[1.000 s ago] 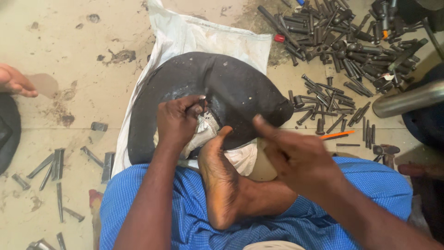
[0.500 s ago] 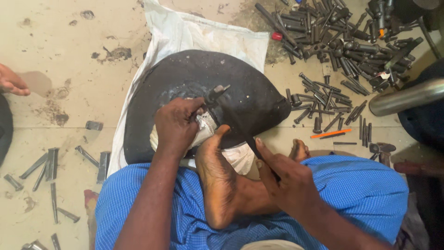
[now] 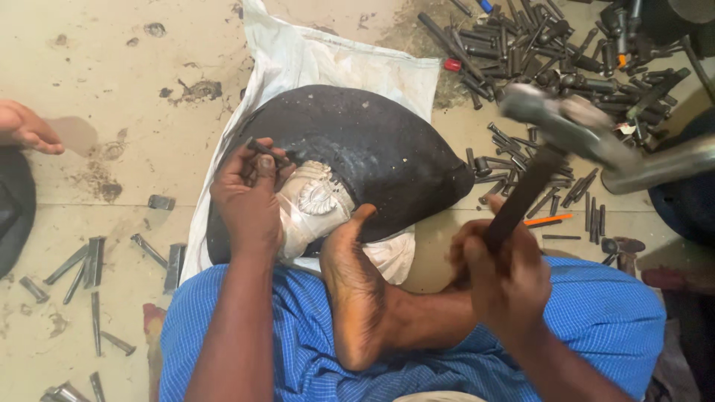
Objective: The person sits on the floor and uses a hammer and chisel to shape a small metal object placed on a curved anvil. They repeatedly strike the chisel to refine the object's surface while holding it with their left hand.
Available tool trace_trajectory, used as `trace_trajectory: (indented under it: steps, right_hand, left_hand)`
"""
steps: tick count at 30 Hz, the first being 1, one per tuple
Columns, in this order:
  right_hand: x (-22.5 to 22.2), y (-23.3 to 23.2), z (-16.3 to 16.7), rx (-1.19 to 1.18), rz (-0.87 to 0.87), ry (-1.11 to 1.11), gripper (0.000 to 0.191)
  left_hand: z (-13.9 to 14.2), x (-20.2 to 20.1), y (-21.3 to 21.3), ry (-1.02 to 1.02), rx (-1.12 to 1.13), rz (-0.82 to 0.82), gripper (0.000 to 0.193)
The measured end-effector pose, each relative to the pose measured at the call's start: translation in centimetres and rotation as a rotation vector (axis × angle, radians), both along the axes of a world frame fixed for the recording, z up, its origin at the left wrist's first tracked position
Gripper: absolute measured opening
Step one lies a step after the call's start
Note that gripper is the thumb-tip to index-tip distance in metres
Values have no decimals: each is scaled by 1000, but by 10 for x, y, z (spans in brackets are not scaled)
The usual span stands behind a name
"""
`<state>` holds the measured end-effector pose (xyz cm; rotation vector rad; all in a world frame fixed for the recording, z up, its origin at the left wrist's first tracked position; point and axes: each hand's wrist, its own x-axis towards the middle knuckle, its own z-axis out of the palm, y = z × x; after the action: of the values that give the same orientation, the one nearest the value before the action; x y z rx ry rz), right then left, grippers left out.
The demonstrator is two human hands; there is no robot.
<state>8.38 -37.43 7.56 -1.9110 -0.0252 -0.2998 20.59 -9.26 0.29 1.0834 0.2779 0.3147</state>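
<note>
Black, rounded cushion (image 3: 372, 149) at mid-floor, lying on a white sack (image 3: 328, 59) spread over the stained concrete floor (image 3: 112, 82). Blue checked cloth (image 3: 596, 313) over the lap below the cushion, one bare foot (image 3: 357, 298) pressed sole-up against its lower edge. Pale silver embossed metal piece (image 3: 316, 205) bedded on the cushion's lower left face, just above the toes. Great heap of dark steel punches (image 3: 566, 52) to the upper right of the cushion, more of them scattered down its right side. Hammer (image 3: 558, 126) raised to the right of the cushion, head blurred, dark handle slanting down. Right hand (image 3: 499, 275) with grip clamped around that handle's lower end, fingers curled tight. Left hand (image 3: 249, 197) at the cushion's left edge, grip pinched shut on a small dark chisel (image 3: 267, 152) whose tip rests near the top of the silver piece. Loose chisels (image 3: 89, 268) on the floor left of the cushion. Orange pencil (image 3: 547, 220) on the floor right of it. Another person's fingers (image 3: 26, 126) at far left.
</note>
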Motion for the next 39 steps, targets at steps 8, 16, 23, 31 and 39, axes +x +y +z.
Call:
trace_trajectory:
  steps: [8,16,23,31,39]
  right_hand:
    - [82,10,-41,-67,263,15,13]
    - [59,-17,-32,-281,118,286,36]
    - [50,-17,35,-338,103,346,45]
    - [61,1,85,-738,244,308,58]
    - [62,26,126,-788,256,306,58]
  left_hand:
    - [-7,-11,-4,-56,327,-98,22]
    - [12,-3,-12,140,714,-185,19]
    - [15,2,-15,191,707,-203,16]
    - [5,4,-16,150,668,-204,24]
    - [6,5,-14,158,666,-200,23]
